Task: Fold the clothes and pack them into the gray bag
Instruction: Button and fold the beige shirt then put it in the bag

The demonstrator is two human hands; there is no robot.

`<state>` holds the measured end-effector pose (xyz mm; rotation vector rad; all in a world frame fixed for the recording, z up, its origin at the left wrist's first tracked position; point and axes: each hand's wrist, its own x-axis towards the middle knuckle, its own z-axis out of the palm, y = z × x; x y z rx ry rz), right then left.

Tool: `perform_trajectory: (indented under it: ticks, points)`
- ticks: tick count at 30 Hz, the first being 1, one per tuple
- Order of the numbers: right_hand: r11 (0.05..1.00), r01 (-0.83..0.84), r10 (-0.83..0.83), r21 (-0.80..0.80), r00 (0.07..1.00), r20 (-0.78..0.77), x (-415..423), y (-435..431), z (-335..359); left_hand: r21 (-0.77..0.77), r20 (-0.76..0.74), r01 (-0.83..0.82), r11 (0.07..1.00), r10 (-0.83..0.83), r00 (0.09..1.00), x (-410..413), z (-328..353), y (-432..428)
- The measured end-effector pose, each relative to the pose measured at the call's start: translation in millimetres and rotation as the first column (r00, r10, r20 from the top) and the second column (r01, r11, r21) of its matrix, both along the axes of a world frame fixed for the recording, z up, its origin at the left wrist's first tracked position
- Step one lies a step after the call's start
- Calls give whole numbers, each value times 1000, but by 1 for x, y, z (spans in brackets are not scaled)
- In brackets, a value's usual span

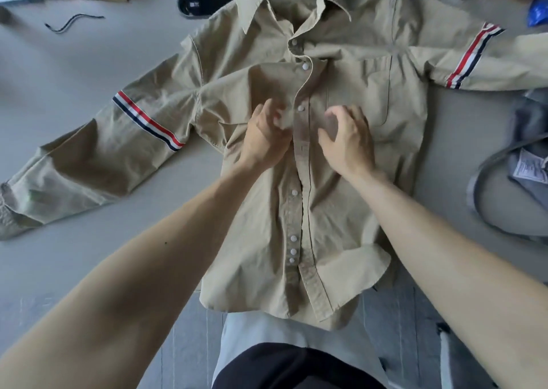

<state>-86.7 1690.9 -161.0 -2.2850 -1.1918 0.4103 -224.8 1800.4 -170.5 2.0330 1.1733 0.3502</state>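
A khaki long-sleeved shirt (341, 216) lies face up on the grey table (74, 71), collar away from me, both sleeves spread out with red, white and navy stripe bands. My left hand (264, 139) pinches the cloth just left of the button placket at chest height. Just right of the placket my right hand (347, 139) rests on the shirt with its fingers curled; whether it grips any cloth I cannot tell. The gray bag (530, 139) lies at the right edge, partly out of view, its strap looping over the table.
A black flat item (204, 1) lies behind the collar, a dark cord (71, 22) at the far left. Bottles and a blue packet (538, 13) crowd the far right corner. The shirt hem hangs over the table's near edge, above my lap.
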Motion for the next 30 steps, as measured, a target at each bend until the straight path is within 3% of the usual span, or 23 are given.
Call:
perform_trajectory:
  ticks: [2,4,6,9,13,15,18,20,25,30]
  points:
    - [1000,-5,3,-21,995,-98,-40,-36,20,-18,-56,-42,999,41,998,-25,4,-29]
    - [978,-73,37,-195,983,-182,-73,-69,24,-74,-111,-68,995,60,992,-48,8,-62]
    - [955,-97,51,-282,985,-165,-91,-93,13,-158,-137,-51,986,29,990,-63,8,-92]
    - [948,-3,-44,-319,989,-138,-92,-104,-1,-233,-136,-16,972,-17,991,-76,-1,-116]
    - [918,42,-117,-395,979,-167,-86,-107,-2,-150,-144,6,989,-27,989,-76,-8,-125]
    - [925,-10,-56,-381,985,-162,-91,-113,0,-141,-148,18,990,-39,988,-76,-8,-127]
    - [869,-107,95,-482,994,-50,-105,-123,1,-122,-140,37,992,-54,989,-80,-7,-126]
    - [837,-106,108,-538,994,-27,-109,-125,1,-111,-156,63,992,-80,984,-84,-8,-125]
    - [847,-127,139,-516,990,-15,-108,-132,0,-122,-158,95,988,-114,981,-90,-8,-120]
    - [940,-92,11,-327,970,-242,-92,-145,1,-109,-170,116,987,-133,976,-91,-11,-120]
